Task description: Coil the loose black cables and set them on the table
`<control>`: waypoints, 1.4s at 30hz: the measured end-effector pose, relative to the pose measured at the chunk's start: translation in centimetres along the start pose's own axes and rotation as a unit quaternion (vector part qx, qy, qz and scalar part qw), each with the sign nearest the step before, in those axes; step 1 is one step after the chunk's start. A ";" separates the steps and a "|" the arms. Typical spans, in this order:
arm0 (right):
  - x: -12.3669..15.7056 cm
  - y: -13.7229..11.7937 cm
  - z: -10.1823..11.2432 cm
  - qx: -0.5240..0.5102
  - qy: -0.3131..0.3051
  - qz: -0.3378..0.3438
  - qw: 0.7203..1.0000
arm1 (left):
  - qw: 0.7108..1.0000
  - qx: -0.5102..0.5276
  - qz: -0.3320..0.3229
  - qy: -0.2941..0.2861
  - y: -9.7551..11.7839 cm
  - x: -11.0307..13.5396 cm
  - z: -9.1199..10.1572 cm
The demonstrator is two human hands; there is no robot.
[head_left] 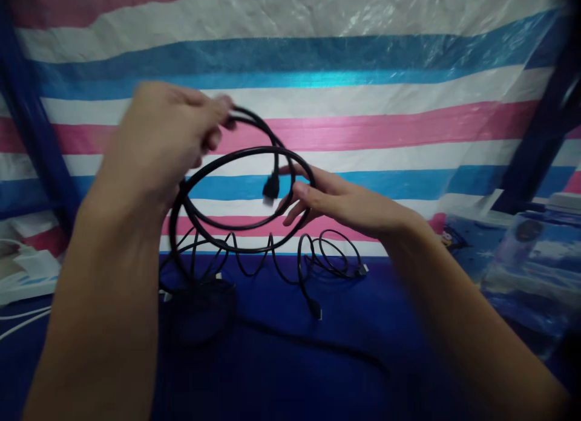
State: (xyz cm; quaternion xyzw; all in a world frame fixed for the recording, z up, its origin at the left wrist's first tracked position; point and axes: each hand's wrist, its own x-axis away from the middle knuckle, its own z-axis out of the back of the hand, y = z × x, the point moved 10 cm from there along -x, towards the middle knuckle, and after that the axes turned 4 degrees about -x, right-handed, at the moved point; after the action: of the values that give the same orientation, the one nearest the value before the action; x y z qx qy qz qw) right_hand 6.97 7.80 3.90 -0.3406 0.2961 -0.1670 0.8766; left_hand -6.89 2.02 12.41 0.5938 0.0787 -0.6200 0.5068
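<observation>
A thick black cable (236, 158) is wound into a loop and held up in the air between both hands. My left hand (158, 137) is raised at upper left, its fingers pinched on the top of the loop. My right hand (336, 200) reaches in from the right, fingers curled round the loop's right side. The cable's plug end (271, 188) dangles inside the loop, just left of my right fingertips. Below the loop, several thin black cables (318, 257) lie tangled on the dark blue surface (363, 324).
A striped pink, white and blue plastic sheet (363, 124) hangs behind as a backdrop. White items and white cords (27, 270) lie at the left edge. A clear plastic bag or container (531, 270) sits at the right. A dark blue post (535, 143) leans at far right.
</observation>
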 end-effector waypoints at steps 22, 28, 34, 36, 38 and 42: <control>1.7 -1.3 7.0 0.199 0.209 0.009 0.957 | 0.962 -0.119 0.030 -0.243 -5.4 0.5 -6.2; 0.9 -3.3 2.9 0.284 0.139 0.101 0.943 | 0.943 0.077 -0.052 -0.319 1.9 4.6 -10.3; 0.7 -1.9 3.0 0.184 0.140 0.064 0.971 | 0.910 0.161 -0.077 -0.374 3.4 6.0 -11.8; 0.5 -1.7 3.1 0.170 0.150 0.063 0.972 | 0.902 0.171 -0.101 -0.383 3.5 5.9 -11.9; 0.4 -1.5 3.4 0.180 0.166 0.053 0.968 | 0.897 0.164 -0.117 -0.393 3.5 6.0 -12.2; 0.4 -1.2 3.8 0.237 0.161 0.029 0.958 | 0.901 0.155 -0.086 -0.396 2.6 6.0 -13.1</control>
State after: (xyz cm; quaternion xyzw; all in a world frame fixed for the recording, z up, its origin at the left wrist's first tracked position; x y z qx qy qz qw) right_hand 9.58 8.70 6.83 -0.0829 0.3952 -0.2596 0.8772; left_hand 4.91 6.80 5.15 0.3617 -0.1751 -0.8492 0.3426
